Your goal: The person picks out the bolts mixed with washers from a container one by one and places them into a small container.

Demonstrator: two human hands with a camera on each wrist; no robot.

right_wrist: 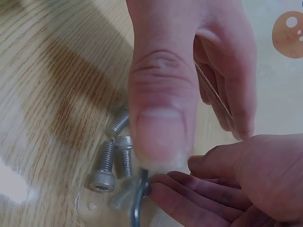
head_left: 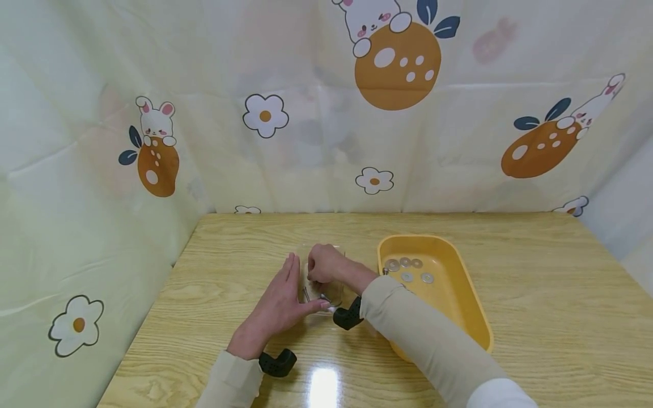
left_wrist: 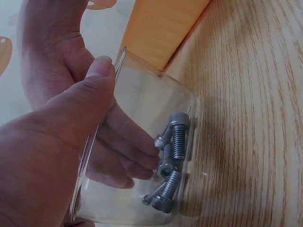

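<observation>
On the table stands a clear plastic box (left_wrist: 137,80) with several metal socket-head bolts (left_wrist: 179,135) inside. My left hand (head_left: 279,297) holds the box at its near left corner, fingers along the left wall and thumb (left_wrist: 90,92) over the near rim. Reaching in from above, my right hand (head_left: 329,264) has its fingers (left_wrist: 128,137) among the bolts. Its fingertips are close to a small dark bolt end (right_wrist: 146,189); I see nothing clearly held. In the right wrist view, my left thumb (right_wrist: 161,132) hides part of the box.
A yellow tray (head_left: 471,289) stands to the right, partly under my right forearm. Several flat washers (head_left: 406,276) lie in it, and a small bolt (head_left: 385,271) is at its left edge. A patterned curtain (head_left: 316,153) hangs behind the wooden table (head_left: 551,283).
</observation>
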